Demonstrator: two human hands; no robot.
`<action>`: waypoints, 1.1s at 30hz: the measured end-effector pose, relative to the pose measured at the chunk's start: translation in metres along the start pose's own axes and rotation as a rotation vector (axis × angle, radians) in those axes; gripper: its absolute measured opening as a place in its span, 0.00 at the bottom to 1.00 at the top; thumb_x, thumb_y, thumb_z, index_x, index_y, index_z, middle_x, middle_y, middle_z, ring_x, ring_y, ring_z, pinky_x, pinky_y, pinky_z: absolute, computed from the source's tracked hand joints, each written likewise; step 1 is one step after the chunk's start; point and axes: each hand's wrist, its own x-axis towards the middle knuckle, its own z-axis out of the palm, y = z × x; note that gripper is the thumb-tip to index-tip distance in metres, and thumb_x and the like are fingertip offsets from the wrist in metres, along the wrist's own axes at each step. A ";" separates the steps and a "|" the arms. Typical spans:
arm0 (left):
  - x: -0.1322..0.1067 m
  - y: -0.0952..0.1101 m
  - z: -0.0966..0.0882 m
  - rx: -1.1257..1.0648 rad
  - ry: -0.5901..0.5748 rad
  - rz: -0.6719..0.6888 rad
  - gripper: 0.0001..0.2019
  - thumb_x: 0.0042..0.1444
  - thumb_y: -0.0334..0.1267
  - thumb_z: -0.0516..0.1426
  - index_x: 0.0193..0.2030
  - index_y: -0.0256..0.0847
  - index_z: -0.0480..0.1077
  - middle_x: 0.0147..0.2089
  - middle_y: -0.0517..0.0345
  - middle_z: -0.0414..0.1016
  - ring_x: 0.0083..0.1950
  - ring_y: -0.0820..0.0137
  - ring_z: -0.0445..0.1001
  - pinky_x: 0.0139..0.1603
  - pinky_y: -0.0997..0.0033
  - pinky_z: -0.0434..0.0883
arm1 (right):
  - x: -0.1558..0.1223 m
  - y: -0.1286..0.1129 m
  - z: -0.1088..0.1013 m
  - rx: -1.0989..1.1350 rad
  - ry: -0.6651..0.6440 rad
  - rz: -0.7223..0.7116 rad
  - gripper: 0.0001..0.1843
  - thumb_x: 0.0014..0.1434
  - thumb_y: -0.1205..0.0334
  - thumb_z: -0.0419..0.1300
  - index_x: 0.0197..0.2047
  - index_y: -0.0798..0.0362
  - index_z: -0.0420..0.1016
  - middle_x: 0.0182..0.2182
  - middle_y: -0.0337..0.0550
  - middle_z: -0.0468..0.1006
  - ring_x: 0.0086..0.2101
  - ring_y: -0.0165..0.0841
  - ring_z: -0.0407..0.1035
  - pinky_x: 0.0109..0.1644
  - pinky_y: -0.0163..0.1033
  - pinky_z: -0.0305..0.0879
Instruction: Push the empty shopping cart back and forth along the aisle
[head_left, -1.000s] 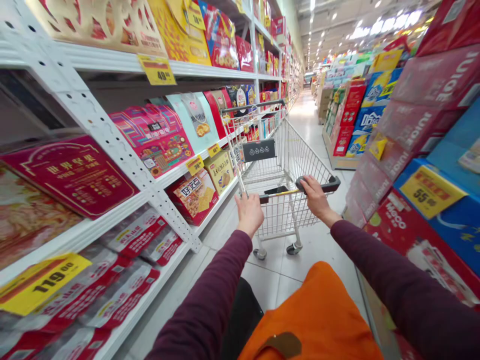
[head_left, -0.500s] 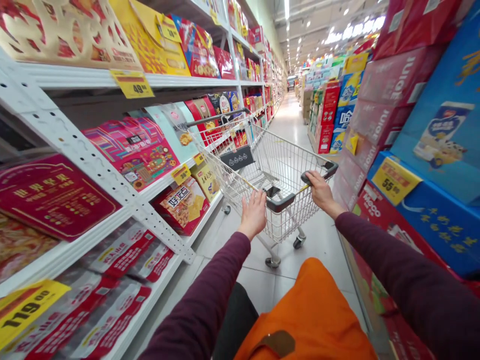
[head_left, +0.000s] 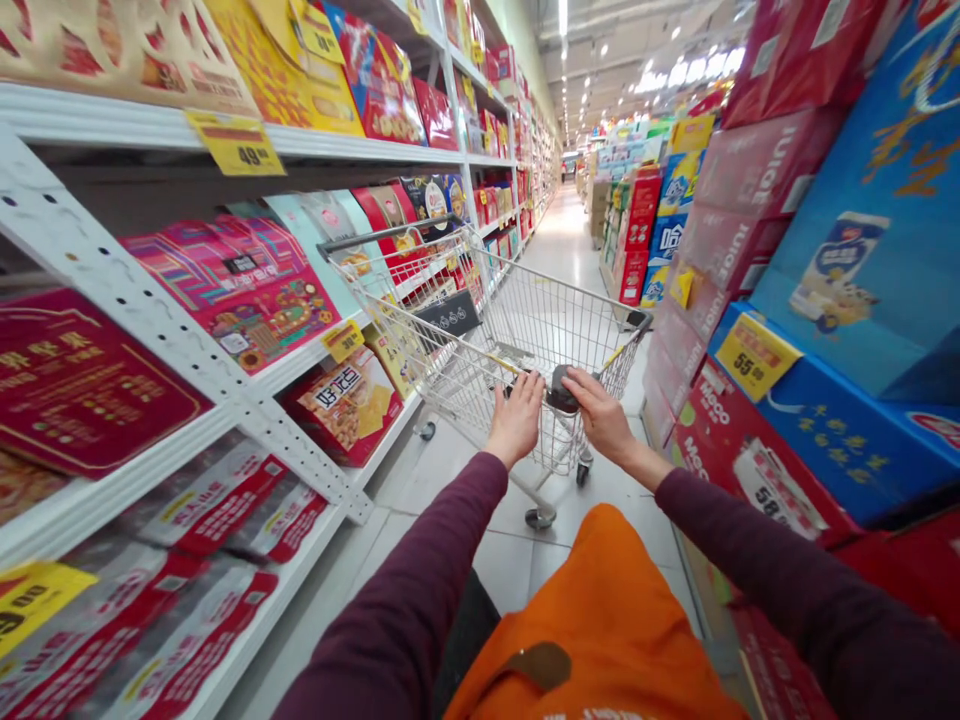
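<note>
While the right hand (head_left: 604,420) has its fingers bent over a dark grip (head_left: 564,390) at the cart's near corner, the left hand (head_left: 517,415) sits just beside it, fingers slightly parted and draped on the near rim; whether they close right round it, I can't tell. So here's the shopping cart (head_left: 469,345), directly under and ahead of both sets of fingers, its wire basket slanting away to the left and its near caster (head_left: 540,518) on the floor tiles! The step in hand looks to me like steering, and turning it further would call for a firm hold from both hands and an even push. Room is tight, folks: on the left, white shelving (head_left: 262,410) with a red snack box (head_left: 345,405) down low near the basket; on the right, stacked pink juice packs (head_left: 742,195) and a blue carton (head_left: 847,440), with the aisle running on ahead between them.
</note>
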 end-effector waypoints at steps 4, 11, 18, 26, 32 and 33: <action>-0.004 -0.014 0.007 -0.040 -0.003 -0.097 0.37 0.49 0.23 0.46 0.68 0.34 0.42 0.72 0.44 0.38 0.72 0.62 0.38 0.67 0.43 0.43 | 0.000 -0.004 -0.005 -0.088 -0.091 -0.244 0.21 0.63 0.73 0.44 0.53 0.51 0.71 0.54 0.47 0.71 0.61 0.37 0.54 0.62 0.52 0.57; -0.031 -0.030 0.033 -0.105 -0.097 -0.270 0.38 0.49 0.28 0.51 0.68 0.31 0.42 0.72 0.42 0.36 0.71 0.58 0.39 0.66 0.44 0.46 | -0.005 -0.018 0.036 -0.289 -0.369 -0.414 0.19 0.60 0.74 0.48 0.51 0.57 0.72 0.54 0.52 0.71 0.58 0.42 0.59 0.61 0.54 0.58; -0.052 -0.033 0.041 -0.161 -0.120 -0.314 0.38 0.50 0.31 0.51 0.68 0.30 0.42 0.71 0.41 0.37 0.71 0.57 0.39 0.67 0.45 0.46 | -0.023 -0.005 0.057 -0.246 -0.469 -0.522 0.20 0.59 0.76 0.47 0.48 0.56 0.74 0.50 0.51 0.74 0.56 0.40 0.63 0.58 0.51 0.62; -0.051 -0.035 0.034 -0.183 -0.064 -0.339 0.37 0.50 0.32 0.51 0.67 0.27 0.42 0.71 0.40 0.38 0.71 0.57 0.39 0.67 0.45 0.46 | 0.029 -0.007 0.057 -0.215 -0.395 -0.476 0.21 0.59 0.76 0.47 0.53 0.58 0.70 0.56 0.53 0.69 0.60 0.42 0.55 0.61 0.56 0.56; -0.053 -0.043 0.030 -0.155 -0.042 -0.348 0.37 0.50 0.32 0.51 0.67 0.30 0.43 0.71 0.41 0.38 0.71 0.57 0.39 0.66 0.45 0.48 | -0.029 0.001 0.076 -0.226 -0.546 -0.547 0.19 0.58 0.75 0.47 0.45 0.54 0.75 0.48 0.50 0.75 0.55 0.41 0.64 0.57 0.50 0.65; -0.052 -0.044 0.030 -0.152 -0.041 -0.350 0.37 0.50 0.32 0.51 0.67 0.30 0.43 0.71 0.41 0.39 0.71 0.57 0.39 0.66 0.45 0.48 | -0.027 -0.001 0.077 -0.233 -0.546 -0.552 0.19 0.58 0.75 0.47 0.45 0.54 0.75 0.48 0.50 0.75 0.54 0.41 0.64 0.56 0.50 0.65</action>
